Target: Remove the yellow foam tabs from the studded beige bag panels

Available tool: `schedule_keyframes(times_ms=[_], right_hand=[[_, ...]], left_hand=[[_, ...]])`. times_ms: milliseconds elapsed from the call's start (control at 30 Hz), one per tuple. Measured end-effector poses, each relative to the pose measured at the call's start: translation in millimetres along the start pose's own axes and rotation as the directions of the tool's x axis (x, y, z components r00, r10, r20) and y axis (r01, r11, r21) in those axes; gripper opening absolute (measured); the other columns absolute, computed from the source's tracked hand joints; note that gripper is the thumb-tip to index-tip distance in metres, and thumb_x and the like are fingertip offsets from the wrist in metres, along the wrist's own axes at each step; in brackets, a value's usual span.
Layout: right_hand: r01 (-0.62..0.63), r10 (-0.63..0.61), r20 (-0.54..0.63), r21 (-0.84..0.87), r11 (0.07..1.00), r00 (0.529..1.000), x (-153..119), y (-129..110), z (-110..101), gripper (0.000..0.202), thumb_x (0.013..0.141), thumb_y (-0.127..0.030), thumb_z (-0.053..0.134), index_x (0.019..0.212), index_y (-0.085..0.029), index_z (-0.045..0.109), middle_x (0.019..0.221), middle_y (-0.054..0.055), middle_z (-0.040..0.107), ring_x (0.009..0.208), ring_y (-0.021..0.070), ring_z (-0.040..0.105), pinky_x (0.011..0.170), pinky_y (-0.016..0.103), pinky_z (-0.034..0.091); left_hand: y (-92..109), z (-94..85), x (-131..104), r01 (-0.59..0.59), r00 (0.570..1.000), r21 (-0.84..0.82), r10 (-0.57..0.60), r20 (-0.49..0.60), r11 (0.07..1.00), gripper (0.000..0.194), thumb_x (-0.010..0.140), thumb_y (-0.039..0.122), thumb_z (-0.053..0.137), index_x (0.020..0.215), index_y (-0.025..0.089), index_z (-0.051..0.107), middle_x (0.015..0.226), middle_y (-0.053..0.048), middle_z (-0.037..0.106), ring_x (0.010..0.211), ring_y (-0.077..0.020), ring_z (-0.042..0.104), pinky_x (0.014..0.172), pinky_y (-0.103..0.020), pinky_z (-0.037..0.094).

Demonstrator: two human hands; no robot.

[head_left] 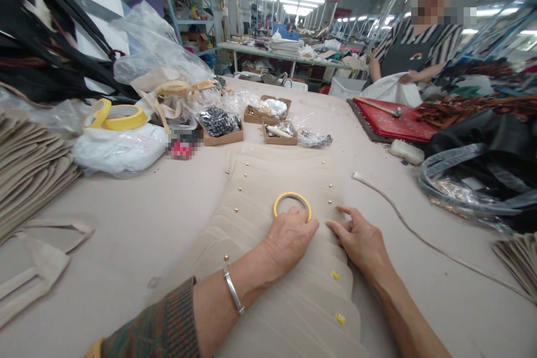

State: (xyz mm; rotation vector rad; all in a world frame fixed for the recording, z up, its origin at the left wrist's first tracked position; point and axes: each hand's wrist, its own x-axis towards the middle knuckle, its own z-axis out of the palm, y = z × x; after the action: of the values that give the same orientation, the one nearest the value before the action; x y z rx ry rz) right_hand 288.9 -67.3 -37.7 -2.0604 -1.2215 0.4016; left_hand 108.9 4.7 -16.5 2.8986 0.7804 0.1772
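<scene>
Overlapping beige sheets (281,170) lie fanned in a long row down the middle of the table. Small gold-coloured studs (236,210) show along both sides of the row. Two short bits of yellow tape (335,275) stick to the sheets near the right edge. Over the middle of the sheets, my left hand (289,240) is closed around a roll of yellow tape (289,194). My right hand (359,239) is at the sheets' right edge, beside a stud. Its thumb and forefinger are apart, with nothing visible between them.
Small cardboard boxes (224,139) with bagged hardware stand ahead. More tape rolls (126,117) rest on a white plastic bundle at left. A cord (403,218) crosses the right side. Behind it lie a hammer (377,107) and a red board (403,123). A person in an apron (406,50) stands beyond.
</scene>
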Motion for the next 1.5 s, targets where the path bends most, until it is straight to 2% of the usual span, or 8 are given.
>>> schedule_keyframes(times_ms=[133,433,700,833,1000,1133,1367,1500], right_hand=[[-0.142,0.115,0.123,0.244,0.959,0.986,-6.7,11.6,-5.3,0.039,0.08,-0.053,0.059,0.092,-0.016,0.066,0.058,0.001,0.066,0.047,0.0152,0.06,0.047,0.026,0.048],[0.168,-0.172,-0.01,-0.166,0.972,0.985,-6.4,-5.2,6.0,0.028,0.085,-0.041,0.053,0.079,-0.023,0.073,0.076,0.003,0.075,0.066,0.0198,0.067,0.064,0.03,0.047],[0.382,-0.344,0.203,-0.198,0.903,0.917,-10.2,-2.2,-2.5,0.024,0.089,-0.034,0.049,0.08,-0.022,0.067,0.075,0.002,0.069,0.067,0.0171,0.063,0.065,0.028,0.046],[0.408,-0.344,0.28,-0.217,0.887,0.896,-16.7,-4.5,-2.8,0.021,0.09,-0.031,0.049,0.08,-0.022,0.065,0.076,0.001,0.068,0.07,0.0172,0.064,0.066,0.028,0.046],[0.384,-0.341,0.229,-0.181,0.905,0.912,-20.1,-5.6,-1.9,0.021,0.091,-0.031,0.05,0.087,-0.023,0.068,0.084,0.003,0.071,0.079,0.0199,0.067,0.072,0.032,0.049],[0.377,-0.377,-0.007,0.009,0.926,0.926,-24.9,-12.8,-8.3,0.021,0.092,-0.031,0.052,0.102,-0.021,0.068,0.095,0.006,0.073,0.083,0.0187,0.068,0.074,0.029,0.052],[0.667,-0.665,-0.067,0.019,0.745,0.744,-29.6,-25.9,-5.6,0.019,0.092,-0.013,0.05,0.103,-0.021,0.063,0.097,0.007,0.07,0.091,0.0166,0.065,0.081,0.029,0.052],[0.7,-0.699,-0.075,-0.024,0.714,0.711,-29.8,-24.2,-0.6,0.017,0.09,-0.009,0.05,0.095,-0.02,0.062,0.087,0.004,0.07,0.081,0.0143,0.065,0.073,0.025,0.051]], left_hand=[[-1.9,-0.9,-0.2,0.032,0.999,-0.01,-0.032,-0.008,0.999,0.016,0.091,0.008,0.043,0.095,0.018,0.056,0.093,-0.007,0.057,0.089,-0.0234,0.053,0.068,-0.032,0.05],[-18.1,-4.9,18.4,0.087,0.994,0.011,-0.086,-0.068,0.996,0.018,0.094,0.01,0.039,0.098,0.016,0.056,0.099,-0.01,0.059,0.098,-0.0246,0.05,0.076,-0.034,0.049],[-22.7,-8.7,17.0,0.079,0.994,0.023,-0.078,-0.075,0.997,0.018,0.089,0.006,0.042,0.097,0.016,0.056,0.095,-0.009,0.06,0.092,-0.0247,0.053,0.073,-0.034,0.05],[-23.6,-12.3,7.2,0.003,0.986,-0.061,-0.013,-0.165,0.998,0.018,0.09,0.01,0.044,0.099,0.018,0.057,0.091,-0.006,0.064,0.09,-0.0229,0.057,0.076,-0.034,0.051],[-18.6,-9.0,-1.6,-0.172,0.944,-0.35,0.053,-0.326,0.921,0.032,0.096,0.018,0.042,0.127,0.021,0.047,0.108,-0.005,0.068,0.1,-0.0166,0.063,0.09,-0.031,0.051],[-11.9,-7.6,-6.3,-0.21,0.942,-0.396,0.075,-0.328,0.894,0.046,0.096,0.018,0.044,0.141,0.021,0.033,0.115,-0.006,0.067,0.105,-0.0169,0.063,0.091,-0.032,0.052],[-6.2,-4.7,-7.9,-0.235,0.942,-0.342,0.127,-0.309,0.91,0.045,0.095,0.019,0.047,0.138,0.016,0.035,0.106,-0.008,0.07,0.093,-0.0206,0.067,0.079,-0.034,0.056],[-4.5,-5.3,-8.8,-0.228,0.95,-0.335,0.132,-0.284,0.914,0.04,0.095,0.018,0.047,0.133,0.015,0.038,0.107,-0.009,0.069,0.096,-0.0212,0.066,0.081,-0.033,0.054]])
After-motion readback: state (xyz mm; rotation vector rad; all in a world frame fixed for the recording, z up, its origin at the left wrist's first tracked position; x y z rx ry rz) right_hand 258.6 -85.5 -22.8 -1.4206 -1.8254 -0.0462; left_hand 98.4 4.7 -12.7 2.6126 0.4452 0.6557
